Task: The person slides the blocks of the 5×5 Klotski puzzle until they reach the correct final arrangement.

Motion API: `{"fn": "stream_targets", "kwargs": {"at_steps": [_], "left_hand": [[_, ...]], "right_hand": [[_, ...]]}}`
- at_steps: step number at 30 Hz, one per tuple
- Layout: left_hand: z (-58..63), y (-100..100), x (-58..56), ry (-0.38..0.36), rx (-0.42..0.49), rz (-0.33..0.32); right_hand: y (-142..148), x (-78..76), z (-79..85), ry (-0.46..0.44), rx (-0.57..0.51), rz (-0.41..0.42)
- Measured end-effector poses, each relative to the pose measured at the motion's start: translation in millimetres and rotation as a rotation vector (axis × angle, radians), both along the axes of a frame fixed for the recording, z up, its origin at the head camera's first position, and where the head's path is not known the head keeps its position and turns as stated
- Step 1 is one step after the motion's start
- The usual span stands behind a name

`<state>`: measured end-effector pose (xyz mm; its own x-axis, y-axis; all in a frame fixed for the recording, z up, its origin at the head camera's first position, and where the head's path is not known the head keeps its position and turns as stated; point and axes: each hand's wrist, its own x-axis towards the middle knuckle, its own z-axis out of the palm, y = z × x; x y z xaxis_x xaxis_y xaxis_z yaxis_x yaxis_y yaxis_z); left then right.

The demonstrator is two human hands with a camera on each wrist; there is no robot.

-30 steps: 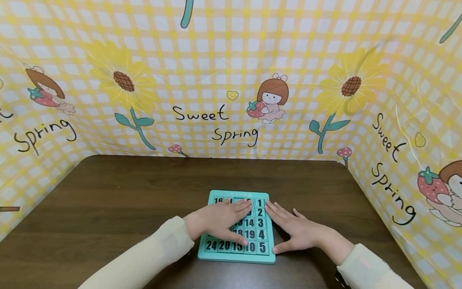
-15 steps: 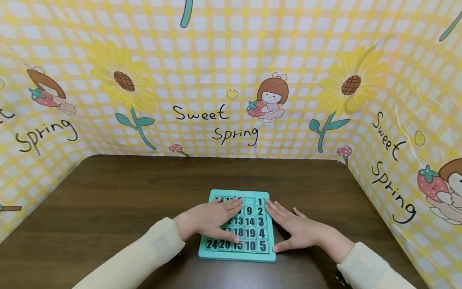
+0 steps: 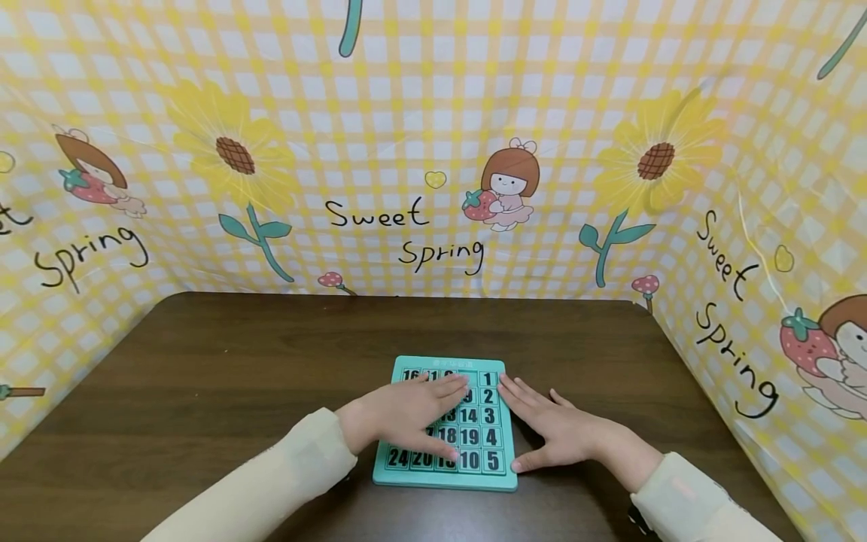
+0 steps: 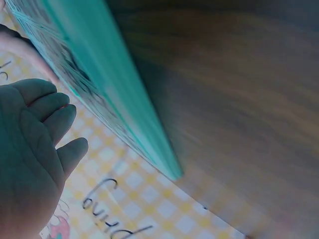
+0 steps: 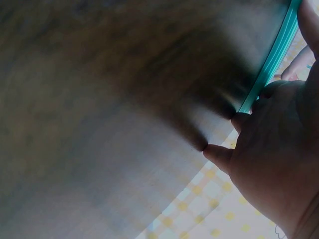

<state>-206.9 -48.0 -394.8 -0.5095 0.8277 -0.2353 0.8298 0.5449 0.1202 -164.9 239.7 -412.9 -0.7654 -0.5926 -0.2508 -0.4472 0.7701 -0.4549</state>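
Note:
A turquoise sliding number puzzle [image 3: 443, 482] lies flat on the dark wooden table, with black numbers on its square tiles. An uncovered gap [image 3: 469, 376] shows in its top row, left of tile 1. My left hand [image 3: 405, 412] reaches over the puzzle from the left, fingers extended, fingertips near that gap; it hides several tiles. In the left wrist view the palm [image 4: 27, 149] faces the board's tiles; fingertip contact cannot be told. My right hand [image 3: 558, 433] rests along the puzzle's right edge, fingers straight, fingertips and thumb against the frame [image 5: 271, 62].
The brown table [image 3: 271, 339] extends around the puzzle on all sides. A yellow checked cloth [image 3: 433, 113] with flowers, cartoon figures and lettering stands as a wall behind and at both sides.
A top-row tile slid left, so the gap shifted one place right. My left hand moved left with it, then back right a little. My right hand stays put.

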Motion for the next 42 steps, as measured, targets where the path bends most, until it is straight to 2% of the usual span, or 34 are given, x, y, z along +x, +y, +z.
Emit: {"fn": "stream_targets", "kwargs": {"at_steps": [8,17,26,35,39,42], "left_hand": [[-1.2,23.5,-3.0,0.012,-0.02,-0.035],[-1.1,35.3,-7.6,-0.021,-0.053,0.0],[-1.9,28.4,-9.6,-0.02,-0.041,0.003],[-4.0,10.5,-9.4,-0.03,-0.051,0.055],[-5.1,3.9,-4.1,-0.02,-0.043,0.05],[-4.1,3.1,3.7,-0.02,-0.026,0.013]], "right_hand": [[-0.8,-0.3,0.3,-0.008,0.004,0.007],[-1.7,-0.2,0.5,0.002,0.002,0.014],[-2.4,-1.6,0.7,0.005,0.006,0.014],[-1.4,-0.8,1.3,0.002,0.008,0.001],[-0.9,-0.2,0.6,0.001,0.006,0.0],[-0.2,0.2,0.5,-0.002,0.002,0.001]]}}
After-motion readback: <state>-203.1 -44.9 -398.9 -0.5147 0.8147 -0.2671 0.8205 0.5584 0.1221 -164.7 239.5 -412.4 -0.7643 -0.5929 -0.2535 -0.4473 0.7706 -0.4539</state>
